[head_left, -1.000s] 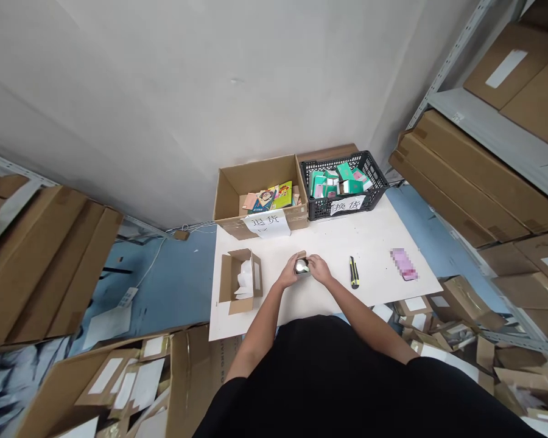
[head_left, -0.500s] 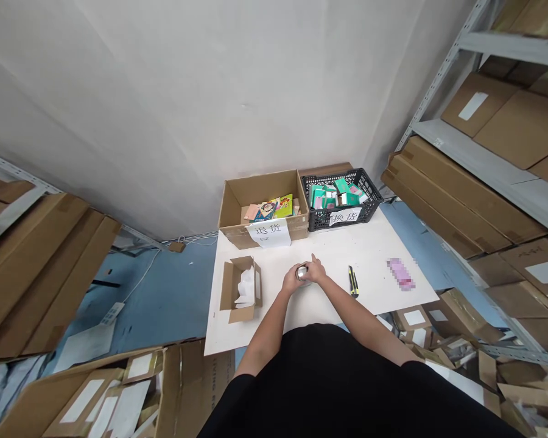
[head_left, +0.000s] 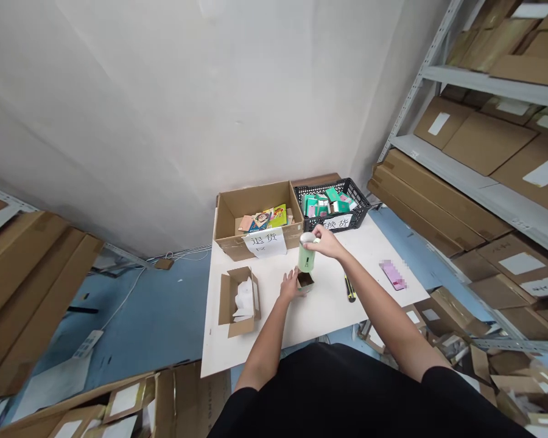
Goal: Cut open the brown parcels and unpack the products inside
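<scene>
A pale green cylinder with a silvery top, like a tumbler or small thermos (head_left: 306, 260), stands upright in the grip of my right hand (head_left: 327, 243), whose fingers close round its upper part. Directly beneath it is a small open-topped box (head_left: 305, 285), dark brown inside, resting on the white table (head_left: 274, 304). My left hand (head_left: 291, 286) grips the left side of this box. Whether the cylinder's bottom is fully out of the box I cannot tell. To the left, an opened cardboard carton (head_left: 242, 328) has white paper inside.
At the back stand a large cardboard box (head_left: 228, 243) with booklets and a black crate (head_left: 363, 213) of green boxes, both with paper signs. A utility knife (head_left: 349, 289) and a pixelated pink item (head_left: 393, 275) lie to the right. Shelves (head_left: 461, 158) of cartons rise at the right.
My right hand has lifted the green cylinder upward; earlier both hands were together round its silvery top. My left hand now holds the small box. The view has shifted a little.
</scene>
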`<action>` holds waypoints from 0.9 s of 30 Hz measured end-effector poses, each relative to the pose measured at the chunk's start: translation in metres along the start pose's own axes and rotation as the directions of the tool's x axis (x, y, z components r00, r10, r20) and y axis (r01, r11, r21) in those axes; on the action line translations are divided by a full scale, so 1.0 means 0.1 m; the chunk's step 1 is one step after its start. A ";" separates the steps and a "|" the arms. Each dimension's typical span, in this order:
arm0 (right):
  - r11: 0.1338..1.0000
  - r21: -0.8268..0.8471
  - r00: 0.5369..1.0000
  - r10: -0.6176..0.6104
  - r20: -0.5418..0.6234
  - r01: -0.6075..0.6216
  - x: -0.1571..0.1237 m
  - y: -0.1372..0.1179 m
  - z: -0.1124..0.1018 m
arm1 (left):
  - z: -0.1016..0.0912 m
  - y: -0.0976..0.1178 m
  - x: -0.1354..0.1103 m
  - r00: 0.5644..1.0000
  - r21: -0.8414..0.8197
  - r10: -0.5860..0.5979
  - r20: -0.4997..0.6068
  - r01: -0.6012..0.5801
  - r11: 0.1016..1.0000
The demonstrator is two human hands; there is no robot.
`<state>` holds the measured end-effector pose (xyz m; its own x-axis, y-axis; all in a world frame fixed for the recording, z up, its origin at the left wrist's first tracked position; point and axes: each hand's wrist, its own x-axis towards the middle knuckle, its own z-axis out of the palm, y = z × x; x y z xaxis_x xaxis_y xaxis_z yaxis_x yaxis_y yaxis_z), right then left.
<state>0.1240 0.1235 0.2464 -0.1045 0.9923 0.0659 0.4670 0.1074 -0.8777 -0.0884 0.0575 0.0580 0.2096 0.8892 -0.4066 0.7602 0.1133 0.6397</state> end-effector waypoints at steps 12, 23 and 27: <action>0.954 0.294 0.993 -0.018 -0.116 0.052 -0.25 -0.31 0.04 | -1.27 1.29 -0.65 0.782 -0.295 0.330 -0.529 -0.534 0.792; 0.879 0.470 0.997 -0.078 -0.023 0.080 -0.58 -0.08 0.32 | -1.61 1.60 -0.54 0.841 -0.626 0.304 -0.448 -0.538 0.565; 0.851 0.512 0.989 -0.150 0.018 0.119 -0.58 -0.12 0.35 | -1.60 1.69 -0.45 0.867 -0.668 0.236 -0.438 -0.490 0.560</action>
<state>0.0939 0.0622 0.2371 -0.1895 0.9638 0.1877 -0.0645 0.1786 -0.9818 -0.0679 0.1076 0.2886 0.0920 0.9922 0.0845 -0.0875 -0.0765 0.9932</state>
